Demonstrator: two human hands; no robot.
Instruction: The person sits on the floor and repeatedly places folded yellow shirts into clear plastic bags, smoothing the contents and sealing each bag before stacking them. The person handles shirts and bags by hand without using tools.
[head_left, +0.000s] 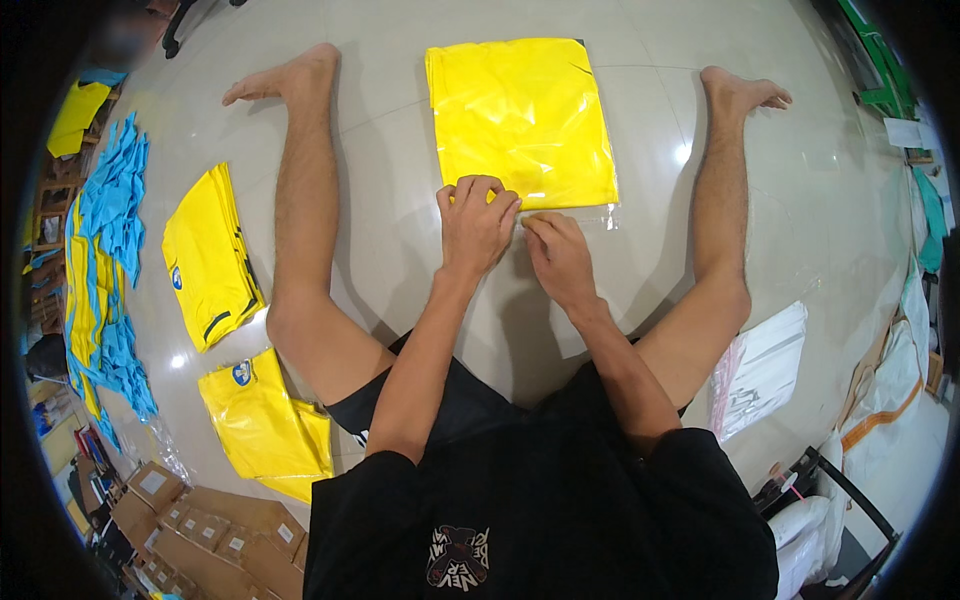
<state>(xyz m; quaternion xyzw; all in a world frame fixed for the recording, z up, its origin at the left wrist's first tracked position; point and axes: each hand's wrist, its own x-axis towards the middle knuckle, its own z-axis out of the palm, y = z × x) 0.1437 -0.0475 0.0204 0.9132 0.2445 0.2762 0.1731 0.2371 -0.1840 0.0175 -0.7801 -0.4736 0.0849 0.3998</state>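
A folded yellow garment in a clear plastic bag (525, 120) lies flat on the tiled floor between my outstretched legs. My left hand (478, 217) rests on the bag's near edge with bent fingers, the fingertips on the plastic. Just right of it, my right hand (556, 251) has its thumb and forefinger together at the bag's near flap; whether plastic is pinched between them is hard to see. The transparent flap (592, 222) sticks out past the garment on the near side.
Folded yellow shirts (210, 262) and another yellow pile (255, 420) lie left of my leg, with blue garments (116, 202) beyond. Cardboard boxes (225, 525) stand lower left. Clear plastic bags (761, 371) lie right; white sacks (885, 405) are farther right.
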